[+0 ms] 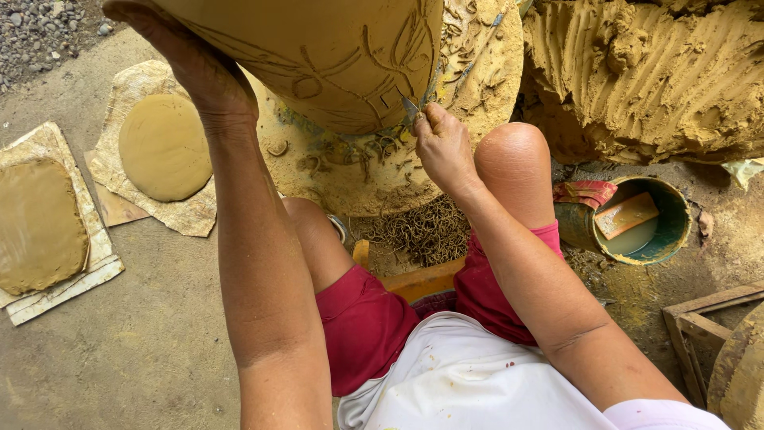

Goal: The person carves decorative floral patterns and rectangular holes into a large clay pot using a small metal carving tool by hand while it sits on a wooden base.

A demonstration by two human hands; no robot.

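Here a large unfired clay pot (318, 56) fills the top centre of the view, its tan wall cut with curved carved lines. It stands on a round clay-caked wheel (477, 80) strewn with curled trimmings (374, 151). The person's right hand (442, 147) is pinched shut around a thin carving tool (418, 103), whose tip meets the pot's lower wall at about 5 o'clock of the pot. The left hand (191, 68) lies flat and spread against the pot's side at about 9 o'clock, pressing on it rather than gripping anything.

Below the wheel, at 6 o'clock from the pot, a heap of dark clay shavings (422, 231) rests on the floor between the person's bare knees, just above an orange stool (414, 279). The person wears red shorts (366, 318) and a white apron (469, 382).

At 3 o'clock of the view sits a round green bucket (676, 223) holding cloudy water and a floating orange block (627, 215), with a red cloth (585, 193) draped on its rim. Above it, at 1 o'clock, rises a big ridged mass of raw clay (652, 80). At 9 o'clock, well apart from the pot, two flat clay discs (163, 147) lie on worn boards (56, 295) on the concrete floor (135, 342). A wooden frame (700, 326) shows at 4 o'clock
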